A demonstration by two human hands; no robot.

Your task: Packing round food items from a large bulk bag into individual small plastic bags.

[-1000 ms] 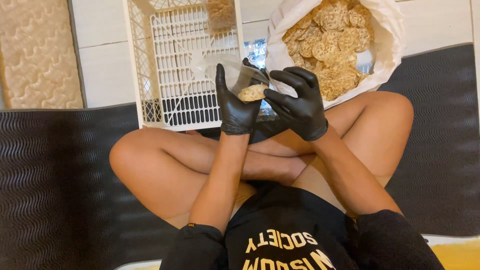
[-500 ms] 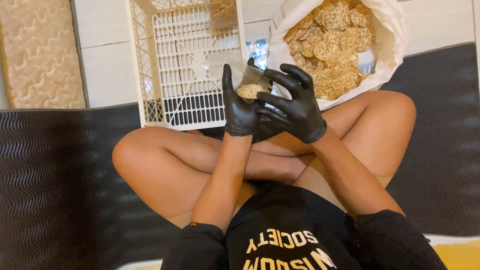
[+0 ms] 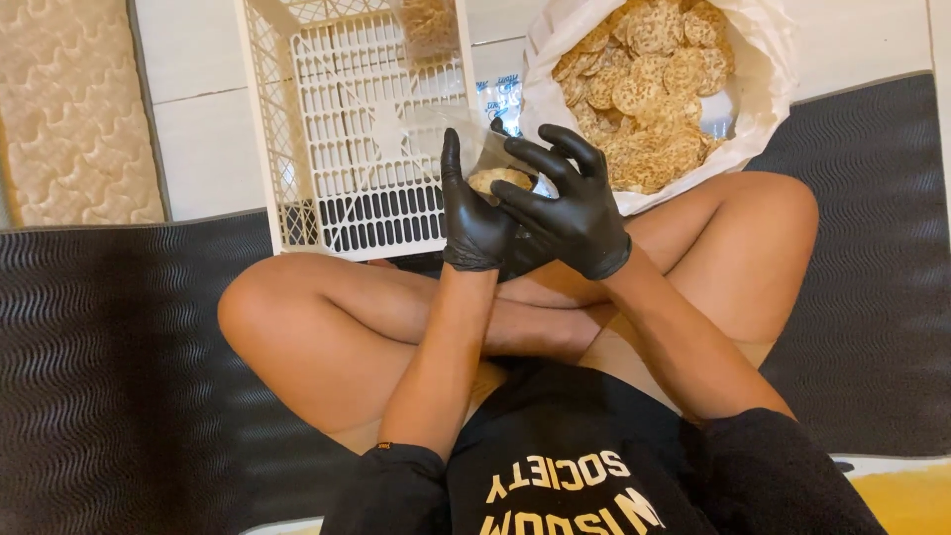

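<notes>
Covering most of the floor under the seated person is a dark ribbed mat [image 3: 109, 396], on which their bare crossed legs [image 3: 327, 327] rest. Beyond the mat lies pale tiled floor [image 3: 203, 129], with a beige quilted pad [image 3: 64, 109] at the far left. Straight ahead of the knees stands a white plastic lattice crate [image 3: 347, 149], open at the top, with a clear packet of crackers [image 3: 428, 25] leaning at its far edge. To its right a big white bag [image 3: 763, 89] gapes open, heaped with round, golden-brown perforated crackers [image 3: 649, 89]; it sits just beside the right knee. Both hands wear black gloves and meet in front of the crate's near wall. The left hand [image 3: 474, 223] is curled, thumb upright, gripping a small clear plastic pouch [image 3: 466, 134] whose open top rises against the crate's lattice. The right hand [image 3: 570, 213] has its fingers spread and only loosely bent, fingertips resting at the mouth of the pouch; whether it pinches the film cannot be told. Inside the pouch, between the two gloves, sits a small stack of crackers [image 3: 498, 179], of which only the top edge shows.
</notes>
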